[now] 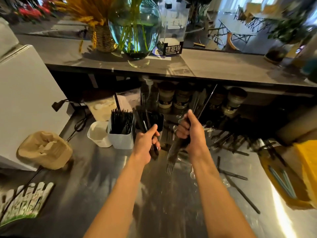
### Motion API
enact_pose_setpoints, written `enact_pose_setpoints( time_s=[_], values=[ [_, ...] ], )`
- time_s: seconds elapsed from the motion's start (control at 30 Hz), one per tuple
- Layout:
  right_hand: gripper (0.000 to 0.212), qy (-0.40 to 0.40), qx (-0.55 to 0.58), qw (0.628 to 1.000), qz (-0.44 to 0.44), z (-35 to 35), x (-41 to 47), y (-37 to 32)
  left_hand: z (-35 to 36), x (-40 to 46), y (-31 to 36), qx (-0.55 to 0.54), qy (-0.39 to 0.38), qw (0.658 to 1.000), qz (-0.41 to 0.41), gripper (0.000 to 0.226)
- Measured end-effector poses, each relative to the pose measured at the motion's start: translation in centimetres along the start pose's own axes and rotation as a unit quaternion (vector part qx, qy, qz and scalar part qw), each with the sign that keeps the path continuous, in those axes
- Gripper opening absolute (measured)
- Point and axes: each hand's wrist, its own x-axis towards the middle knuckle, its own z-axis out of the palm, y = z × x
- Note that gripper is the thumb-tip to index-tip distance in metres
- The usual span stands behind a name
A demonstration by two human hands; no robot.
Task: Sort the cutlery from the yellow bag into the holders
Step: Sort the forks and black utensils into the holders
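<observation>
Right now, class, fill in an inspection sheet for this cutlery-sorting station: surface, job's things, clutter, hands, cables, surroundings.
Surface: steel counter, shiny, glare at right.
Job's things: white holder full of black cutlery; black holder; loose cutlery scattered at right; yellow bag at right edge.
Clutter: crumpled paper bag; white cup.
Hands: left hand grips dark cutlery; right hand grips a bundle of forks, tines down.
Cables: black cable with plug, at left.
Surroundings: upper shelf with glass vase.
</observation>
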Motion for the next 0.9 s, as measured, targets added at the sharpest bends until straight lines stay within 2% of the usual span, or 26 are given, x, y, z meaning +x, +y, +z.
enact_pose_setpoints(
  time_s=[0.1, 0.17, 0.3, 0.4, 0.53, 0.63, 0.7, 0.9],
  values=[
    [0.038, -0.071, 0.123, 0.99, -0.014, 1.6, 1.7, -2.5, 0.4, 0.2, -0.4, 0.005, 0.021, 1.0, -0.005, 0.023],
    [0.038, -0.077, 0.145, 0.985, -0.045, 2.2, 2.5, -3.9, 0.8, 0.6, -0.3, -0.01, 0.01, 0.999, -0.029, 0.018],
    [0.033, -0.019, 0.048, 0.99, -0.132, 3.0, 3.3, -4.1, 1.8, 0.9, -0.5, 0.002, 0.037, 0.994, -0.101, 0.034],
    [0.032, 0.021, -0.037, 0.987, -0.158, 3.1, 3.1, -2.6, 2.9, 0.6, -0.7, -0.043, 0.044, 0.994, -0.089, 0.033],
    [0.03, 0.024, -0.072, 0.984, -0.161, 3.7, 2.6, -0.5, 3.5, 0.6, -0.9, -0.055, 0.107, 0.992, -0.027, 0.029],
    [0.019, 0.02, -0.06, 0.988, -0.138, 4.3, 2.4, 0.8, 3.4, 0.7, -1.3, -0.017, 0.132, 0.991, -0.011, 0.031],
    [0.011, 0.02, -0.044, 0.992, -0.116, 4.4, 2.3, 1.6, 3.0, 0.7, -1.1, -0.004, 0.137, 0.991, 0.004, 0.03],
    [0.008, 0.035, 0.03, 0.995, -0.084, 4.1, 2.6, 3.3, 2.4, 0.6, -0.6, -0.007, 0.123, 0.992, 0.021, 0.023]
  ],
)
